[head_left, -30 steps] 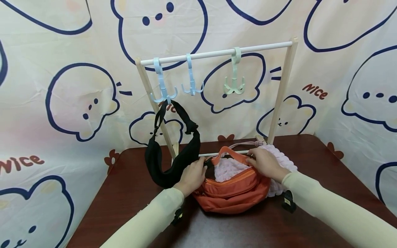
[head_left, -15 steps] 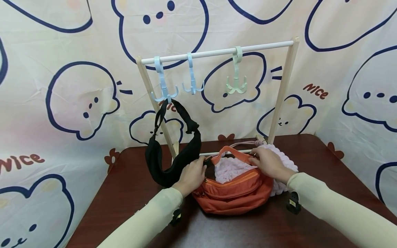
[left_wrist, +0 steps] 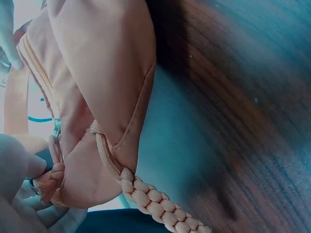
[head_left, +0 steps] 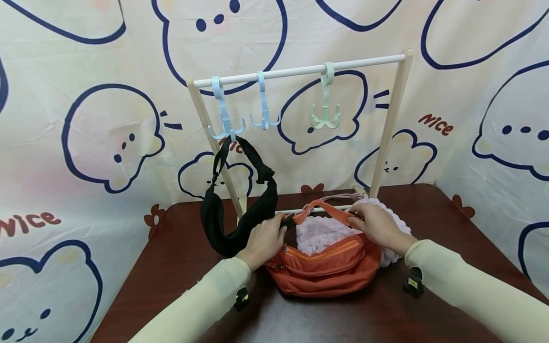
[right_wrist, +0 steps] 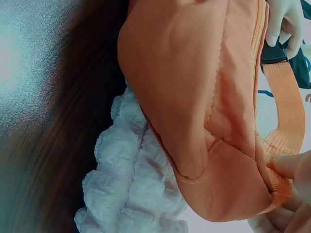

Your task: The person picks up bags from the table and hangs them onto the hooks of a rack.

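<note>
An orange waist bag (head_left: 323, 276) sits on the dark wooden table, its zipped front facing me. My left hand (head_left: 262, 240) grips its left end at the black buckle (head_left: 288, 222). At the right end my right hand (head_left: 381, 224) pinches the base of the orange strap (head_left: 330, 209), which arches between both hands. The left wrist view shows a braided orange cord (left_wrist: 155, 206) dangling from the zip end of the bag. Behind the bag lies a puffy pale pink bag (head_left: 319, 234), partly covered; its bubbly fabric (right_wrist: 126, 165) also shows in the right wrist view.
A wood-and-white rack (head_left: 300, 72) stands behind. From its rail hang two blue hooks (head_left: 225, 119) and a green hook (head_left: 326, 109). A black bag (head_left: 214, 224) hangs from the left blue hook, close beside my left hand. A printed cloth (head_left: 300, 28) forms the backdrop.
My right hand has moved a little to the right with its end of the orange bag, spreading the strap slightly wider. The left hand has barely shifted.
</note>
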Tool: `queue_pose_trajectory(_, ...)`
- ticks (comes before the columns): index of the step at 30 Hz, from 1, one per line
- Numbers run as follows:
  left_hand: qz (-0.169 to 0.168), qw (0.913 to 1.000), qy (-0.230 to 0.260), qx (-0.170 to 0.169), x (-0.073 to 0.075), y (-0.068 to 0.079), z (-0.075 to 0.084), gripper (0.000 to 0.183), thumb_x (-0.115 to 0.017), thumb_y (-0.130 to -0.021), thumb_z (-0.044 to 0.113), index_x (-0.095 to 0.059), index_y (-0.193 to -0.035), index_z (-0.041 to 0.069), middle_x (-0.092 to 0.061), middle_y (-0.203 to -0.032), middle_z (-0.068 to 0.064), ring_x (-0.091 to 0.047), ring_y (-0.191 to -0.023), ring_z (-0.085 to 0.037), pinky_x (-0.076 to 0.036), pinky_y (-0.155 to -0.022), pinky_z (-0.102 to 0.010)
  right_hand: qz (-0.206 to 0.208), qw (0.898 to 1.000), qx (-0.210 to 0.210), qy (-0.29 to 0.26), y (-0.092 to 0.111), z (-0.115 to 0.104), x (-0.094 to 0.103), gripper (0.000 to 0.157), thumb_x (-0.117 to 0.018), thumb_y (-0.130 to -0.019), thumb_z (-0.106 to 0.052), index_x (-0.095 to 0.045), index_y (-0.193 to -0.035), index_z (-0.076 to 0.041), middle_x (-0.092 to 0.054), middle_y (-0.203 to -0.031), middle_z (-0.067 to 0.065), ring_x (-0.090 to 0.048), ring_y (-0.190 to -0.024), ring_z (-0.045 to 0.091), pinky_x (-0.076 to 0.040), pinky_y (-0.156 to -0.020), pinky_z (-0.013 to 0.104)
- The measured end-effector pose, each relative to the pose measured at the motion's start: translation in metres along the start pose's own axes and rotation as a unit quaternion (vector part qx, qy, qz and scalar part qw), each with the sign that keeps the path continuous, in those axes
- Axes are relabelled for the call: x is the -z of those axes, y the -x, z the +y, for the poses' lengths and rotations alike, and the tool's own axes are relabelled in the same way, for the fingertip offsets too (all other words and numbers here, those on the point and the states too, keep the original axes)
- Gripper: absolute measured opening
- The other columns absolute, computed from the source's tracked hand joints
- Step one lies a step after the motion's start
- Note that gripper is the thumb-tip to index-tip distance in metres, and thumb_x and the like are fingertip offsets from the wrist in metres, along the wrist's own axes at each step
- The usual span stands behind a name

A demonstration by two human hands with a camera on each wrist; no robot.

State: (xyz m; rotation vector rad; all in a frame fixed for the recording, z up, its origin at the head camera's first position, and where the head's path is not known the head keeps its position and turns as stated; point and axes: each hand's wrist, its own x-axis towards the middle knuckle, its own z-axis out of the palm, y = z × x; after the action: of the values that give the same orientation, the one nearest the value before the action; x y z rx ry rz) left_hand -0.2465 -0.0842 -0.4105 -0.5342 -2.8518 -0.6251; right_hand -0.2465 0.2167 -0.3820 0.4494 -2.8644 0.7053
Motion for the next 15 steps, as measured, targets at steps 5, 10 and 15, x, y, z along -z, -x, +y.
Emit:
queue_pose_trajectory(5,0.007,1.0,0.001,-0.006,0.0018,0.001,0.0017,0.022,-0.057,-0.104,0.023,-0.059,-0.124,0.013,-0.069,-0.085,-0.004,-0.052,-0.056,-0.011,-0.039,-0.051,-0.029,0.0,1.0,0.003,-0.005,0.0033,-0.0002,0.0038,0.016,-0.068,-0.096,-0.013,-0.075,-0.108,-0.007,-0.073,-0.091,0.007,-0.057,-0.071,0.014,-0.046,-0.062,0.03)
queue_pose_trajectory(10,0.011,0.9998,0.006,-0.015,0.0051,0.0028,0.0038,0.02,-0.057,-0.104,0.021,-0.058,-0.121,0.012,-0.069,-0.086,-0.005,-0.053,-0.058,-0.011,-0.042,-0.054,-0.029,0.001,1.0,-0.002,-0.007,0.0069,0.0015,0.0066,0.017,-0.068,-0.096,-0.014,-0.075,-0.11,-0.007,-0.073,-0.092,0.007,-0.058,-0.073,0.014,-0.046,-0.061,0.03)
queue_pose_trajectory(15,0.013,0.9996,0.014,-0.022,0.008,0.0053,0.0054,0.021,-0.057,-0.104,0.021,-0.057,-0.123,0.012,-0.067,-0.084,-0.003,-0.052,-0.056,-0.01,-0.04,-0.052,-0.026,0.006,1.0,0.004,-0.004,0.0101,0.0024,0.0088,0.019,-0.068,-0.096,-0.013,-0.074,-0.112,-0.004,-0.073,-0.093,0.009,-0.062,-0.077,0.015,-0.05,-0.064,0.033)
